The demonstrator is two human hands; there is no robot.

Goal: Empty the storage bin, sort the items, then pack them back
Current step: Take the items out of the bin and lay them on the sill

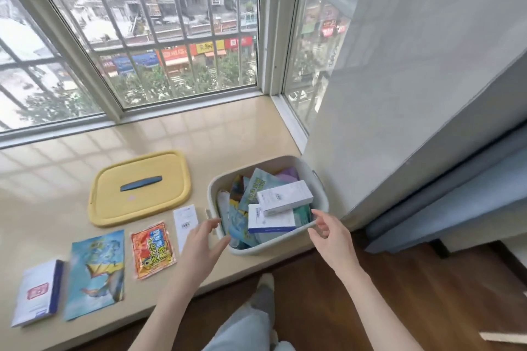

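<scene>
On the right end of the window ledge [57, 179] sits the storage bin [268, 248], pale and round-cornered, its lid off and still crowded with packets [251, 192]. Two white boxes lie on top of the heap: a long box [285, 196] with its long axis running left to right and angling slightly away, and under its near side a flatter box with a blue edge [271, 222].

Both boxes lie just ahead of the fingers and between the two hands. The left hand [204, 239] reaches in at the bin's near left corner, fingers straight and loosely spread, holding nothing; whether it touches the rim I cannot tell. The right hand [332, 232] hovers at the near right rim, fingers apart and gently bent, also holding nothing. It looks the nearer one to the boxes, so the next lift probably falls to it.

Left of the bin, a row is laid out along the ledge's front: a white slip [185, 222], an orange packet [152, 251], a blue packet [97, 273] and a white box with a blue spine [38, 292]. Behind them lies the yellow lid [139, 188]. Beyond are the barred window [156, 37], a pale curtain [413, 65] at right, and a wooden floor [399, 279] below.
</scene>
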